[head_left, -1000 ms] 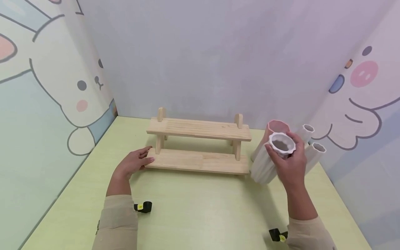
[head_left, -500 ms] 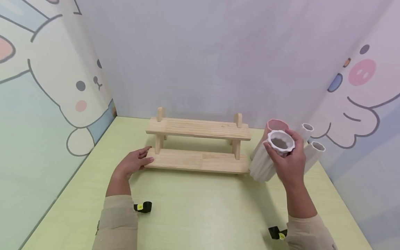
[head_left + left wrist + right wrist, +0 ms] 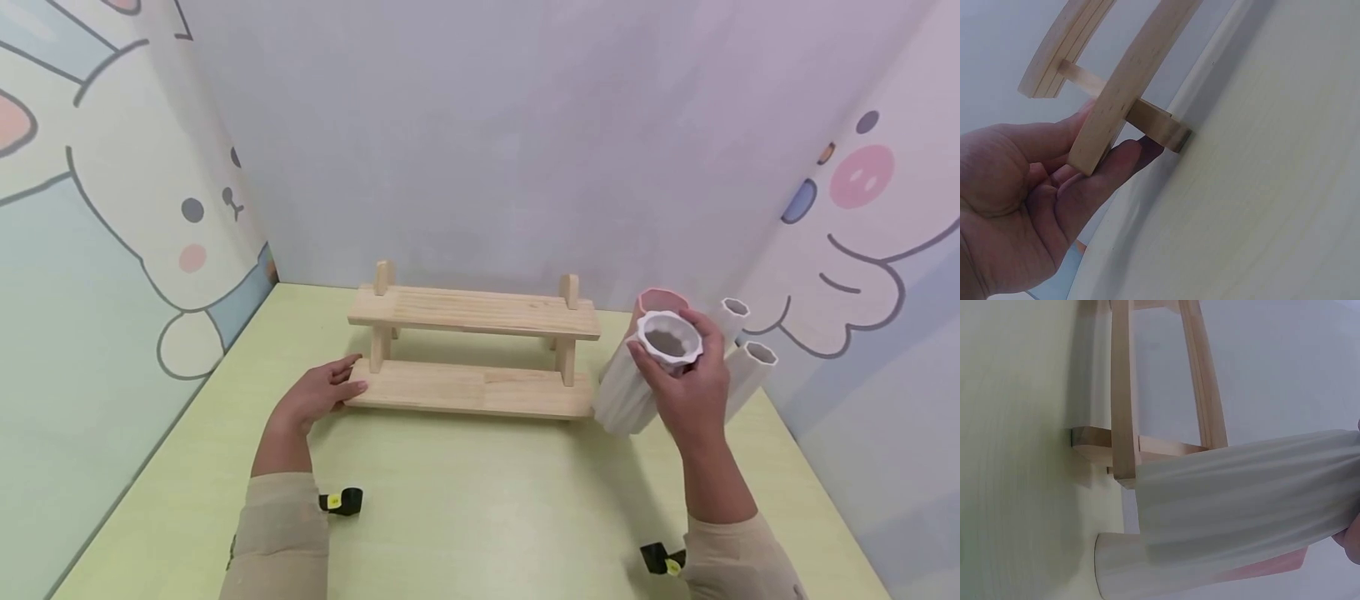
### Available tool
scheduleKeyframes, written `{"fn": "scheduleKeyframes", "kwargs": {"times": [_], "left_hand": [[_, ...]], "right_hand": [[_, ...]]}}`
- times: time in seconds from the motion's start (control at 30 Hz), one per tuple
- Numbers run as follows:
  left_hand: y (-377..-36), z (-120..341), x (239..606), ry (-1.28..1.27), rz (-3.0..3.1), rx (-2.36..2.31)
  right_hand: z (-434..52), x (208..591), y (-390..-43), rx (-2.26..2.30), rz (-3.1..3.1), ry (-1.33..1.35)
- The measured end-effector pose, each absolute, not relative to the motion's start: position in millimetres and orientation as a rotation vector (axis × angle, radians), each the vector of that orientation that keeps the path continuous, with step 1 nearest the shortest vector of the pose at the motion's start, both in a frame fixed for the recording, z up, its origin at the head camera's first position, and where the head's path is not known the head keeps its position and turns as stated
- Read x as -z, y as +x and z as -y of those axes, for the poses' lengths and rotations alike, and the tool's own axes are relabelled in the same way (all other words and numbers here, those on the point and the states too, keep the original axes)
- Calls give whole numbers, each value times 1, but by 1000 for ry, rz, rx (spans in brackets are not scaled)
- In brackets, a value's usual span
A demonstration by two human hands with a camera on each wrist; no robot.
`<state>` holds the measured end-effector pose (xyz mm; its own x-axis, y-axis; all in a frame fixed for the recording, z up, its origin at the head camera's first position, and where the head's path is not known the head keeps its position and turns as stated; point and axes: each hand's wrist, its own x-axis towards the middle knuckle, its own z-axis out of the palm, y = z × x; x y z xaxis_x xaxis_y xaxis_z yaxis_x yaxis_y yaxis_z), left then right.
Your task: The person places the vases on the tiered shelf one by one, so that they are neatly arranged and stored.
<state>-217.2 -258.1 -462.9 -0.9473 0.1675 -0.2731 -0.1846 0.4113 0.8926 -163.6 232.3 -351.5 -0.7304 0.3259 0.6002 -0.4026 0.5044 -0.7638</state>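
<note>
The right hand (image 3: 696, 396) grips a fluted white vase (image 3: 628, 387) near its rim, beside the right edge of the two-tier wooden shelf (image 3: 468, 389), which a low swing could knock; the left hand (image 3: 313, 397) pinches the opposite edge.

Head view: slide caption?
Left hand grips a two-tier wooden shelf; right hand holds a white fluted vase near its rim.

It looked like a playroom or staged booth: a cartoon rabbit (image 3: 161, 183) and pig (image 3: 862, 225) decorated side walls (image 3: 892, 433) enclosing a pale table (image 3: 480, 508)
</note>
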Motion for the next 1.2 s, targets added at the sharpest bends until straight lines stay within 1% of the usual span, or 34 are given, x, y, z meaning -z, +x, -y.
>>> {"fn": "scheduleKeyframes", "kwargs": {"times": [0.47, 0.87, 1.2], "left_hand": [[-216, 257, 462, -11, -2349, -1565], [-215, 257, 463, 0, -2334, -1579], [-216, 257, 464, -22, -2357, -1567]], "right_hand": [[-224, 349, -167, -1326, 2003, 121], [-204, 329, -163, -1390, 1874, 440], [-200, 326, -164, -1372, 1884, 447]]}}
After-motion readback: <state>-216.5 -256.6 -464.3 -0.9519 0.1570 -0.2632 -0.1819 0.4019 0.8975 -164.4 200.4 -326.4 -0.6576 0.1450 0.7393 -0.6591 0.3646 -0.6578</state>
